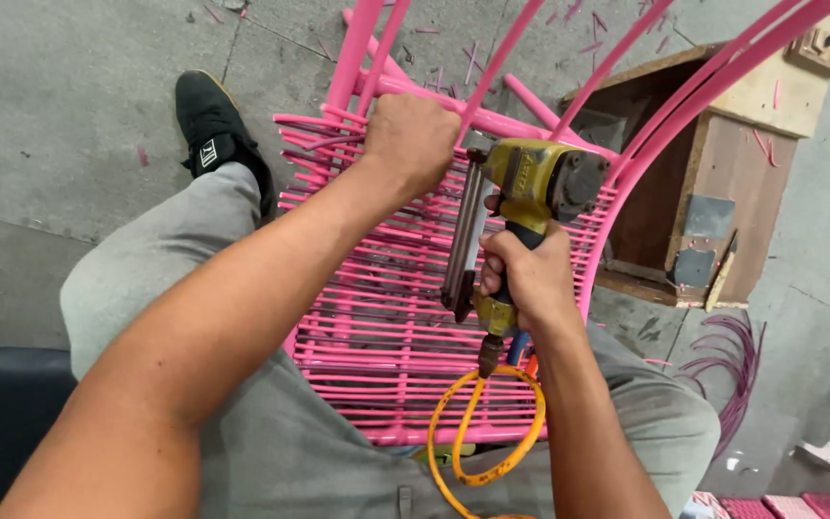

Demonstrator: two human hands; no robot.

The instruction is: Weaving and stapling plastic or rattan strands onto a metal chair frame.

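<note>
A pink chair frame (pixel 367 38) with a seat woven of pink cord (pixel 386 327) rests between my knees. My left hand (pixel 413 135) is closed around the cords at the far edge of the seat. My right hand (pixel 526 279) grips the handle of a yellow pneumatic staple gun (pixel 535 183), whose nose and magazine (pixel 463 240) press down against the weave just right of my left hand. A yellow coiled air hose (pixel 477 432) hangs from the gun's base over my lap.
A worn wooden box stool (pixel 713 163) stands to the right of the chair. Purple cord strands (pixel 732 375) lie on the concrete floor at the right. My black shoe (pixel 208 125) is planted at the upper left. Pink cord scraps litter the floor beyond.
</note>
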